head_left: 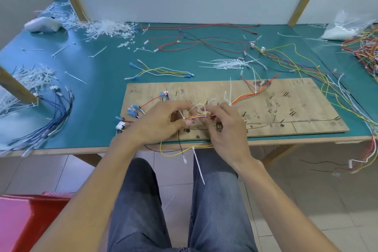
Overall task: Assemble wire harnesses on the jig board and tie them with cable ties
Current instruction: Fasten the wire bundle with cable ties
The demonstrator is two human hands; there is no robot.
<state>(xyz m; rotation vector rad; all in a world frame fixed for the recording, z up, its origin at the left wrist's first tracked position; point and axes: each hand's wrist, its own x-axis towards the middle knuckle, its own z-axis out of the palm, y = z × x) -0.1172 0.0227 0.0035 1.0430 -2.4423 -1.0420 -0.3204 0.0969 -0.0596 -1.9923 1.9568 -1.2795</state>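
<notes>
Right now the job looks about half done. The jig board (286,108) lies on the green counter (92,98), near its front edge. A wire bunch (196,117) of red, yellow and orange wires runs across the board and passes between both hands.

Some ties are already on. One tied tie (230,94) sits just to the right of the hands with its long tail sticking up. A far tie (255,86) holds the red wires further back. A hanging tie (197,161) is on a yellow wire that droops below the counter edge. None of these tails is cut yet.

The left hand (161,122) has a narrow grip and pinches the wire bunch. The right hand (225,129) has a narrow grip too and pinches a new tie (199,106), which makes a white loop over the wires. I think this loop is not pulled tight yet.

A lot is left, I think. Fresh ties (229,64) wait in a small pile behind the board. Loose red wires (194,41) and blue wires (55,116) lie on the counter, not on the board.
</notes>
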